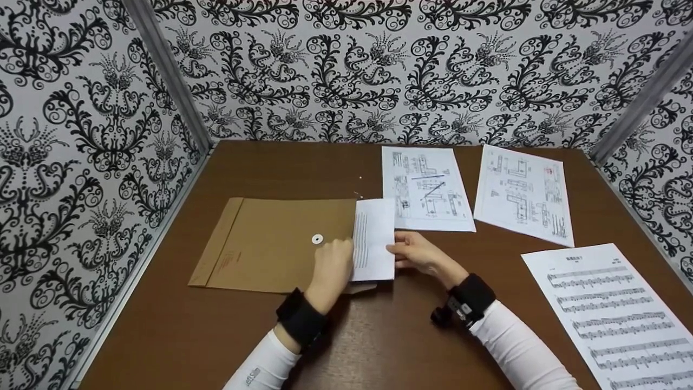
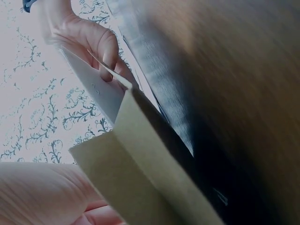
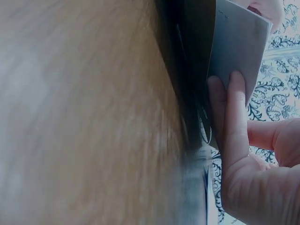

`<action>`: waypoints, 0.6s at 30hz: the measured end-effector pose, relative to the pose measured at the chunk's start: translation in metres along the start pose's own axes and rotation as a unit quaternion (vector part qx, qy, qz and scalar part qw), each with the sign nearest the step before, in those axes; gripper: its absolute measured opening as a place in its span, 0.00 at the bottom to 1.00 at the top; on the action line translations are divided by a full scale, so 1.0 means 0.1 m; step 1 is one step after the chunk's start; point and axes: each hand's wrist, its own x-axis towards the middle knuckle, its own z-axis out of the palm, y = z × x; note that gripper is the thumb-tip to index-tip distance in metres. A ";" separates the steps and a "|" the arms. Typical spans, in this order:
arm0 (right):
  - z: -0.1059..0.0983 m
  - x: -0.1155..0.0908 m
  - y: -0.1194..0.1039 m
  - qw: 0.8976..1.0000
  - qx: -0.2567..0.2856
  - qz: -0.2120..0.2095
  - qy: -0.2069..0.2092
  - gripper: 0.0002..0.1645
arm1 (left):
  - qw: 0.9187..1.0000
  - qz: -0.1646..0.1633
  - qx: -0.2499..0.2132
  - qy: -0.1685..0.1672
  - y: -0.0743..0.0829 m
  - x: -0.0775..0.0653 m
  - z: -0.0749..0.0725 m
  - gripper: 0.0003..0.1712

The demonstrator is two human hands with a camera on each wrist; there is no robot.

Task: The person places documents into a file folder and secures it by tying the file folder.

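I find the brown envelope lying flat on the wooden table, left of the middle, its white button disc facing up and faint reddish print near its left end. White papers project from its right-hand side, their remaining length hidden by the brown panel; the visible part carries rows of dark lines. The left hand is at that same side, fingers curled, and I record it as gripping the envelope by the edge; the exact seat of its fingertips is covered, so I cannot tell how far in they reach. The right hand holds the papers by their outer edge in a narrow pinch: my right wrist view shows two fingers laid along the lower face, and from the head view the thumb is on the upper side. The left wrist view confirms the brown board creased lengthwise, with the papers running from it toward the right hand. Each wrist carries a black band, the left band and the right band, next to a white sleeve. Behind the right hand I note two sheets: a near drawing, its corner close by the papers, with blue strokes across it, and a far drawing bearing a red mark. The sheet music lies apart at the right. Black-and-white patterned walls enclose the table.
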 end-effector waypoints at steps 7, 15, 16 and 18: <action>-0.04 0.04 0.01 1.000 0.004 -0.001 -0.010 0.28 | 0.999 0.005 0.022 0.030 0.01 -0.02 0.01 0.10; 0.03 0.12 -0.02 1.000 -0.024 0.014 -0.009 0.27 | 0.999 0.003 0.026 0.026 0.02 -0.01 0.01 0.11; 0.04 0.13 -0.02 1.000 -0.025 0.014 -0.011 0.27 | 0.999 0.003 0.025 0.025 0.02 -0.01 0.00 0.11; 0.07 0.14 -0.03 1.000 -0.026 0.013 -0.013 0.27 | 0.999 0.003 0.024 0.023 0.03 -0.01 0.00 0.10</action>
